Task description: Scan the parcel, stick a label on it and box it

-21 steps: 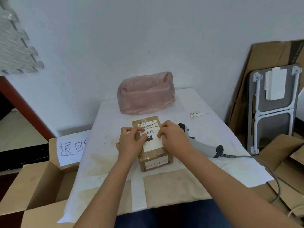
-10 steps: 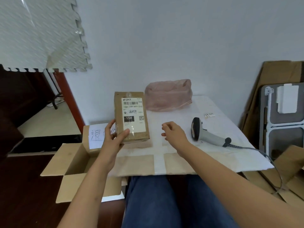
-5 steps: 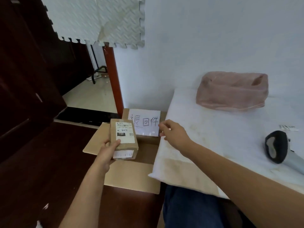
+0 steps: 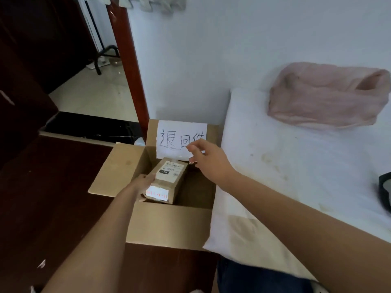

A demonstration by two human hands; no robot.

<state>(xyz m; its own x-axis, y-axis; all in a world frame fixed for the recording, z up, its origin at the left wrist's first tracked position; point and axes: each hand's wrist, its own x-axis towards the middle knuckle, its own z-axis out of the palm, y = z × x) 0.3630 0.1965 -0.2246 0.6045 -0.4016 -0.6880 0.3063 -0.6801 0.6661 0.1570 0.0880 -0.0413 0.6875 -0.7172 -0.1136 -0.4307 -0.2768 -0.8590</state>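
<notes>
The brown parcel (image 4: 169, 180) has a white shipping label on top and a small white label with red writing on its near end. It sits inside the open cardboard box (image 4: 167, 227) on the floor left of the table. My left hand (image 4: 145, 182) grips the parcel's left side inside the box. My right hand (image 4: 206, 159) hovers over the box's right edge with fingers loosely curled and nothing in it. A white paper sign (image 4: 179, 140) with handwriting is stuck on the box's far flap.
The table with a white cover (image 4: 296, 166) stands to the right, bearing a pink plastic bag (image 4: 325, 98) at the back. The dark head of the scanner (image 4: 386, 189) shows at the right edge. A red-brown door post (image 4: 127, 60) rises behind the box.
My left hand has carried the parcel from the table down to the left and lowered it into the cardboard box. My right hand followed over the box edge. The view swung left.
</notes>
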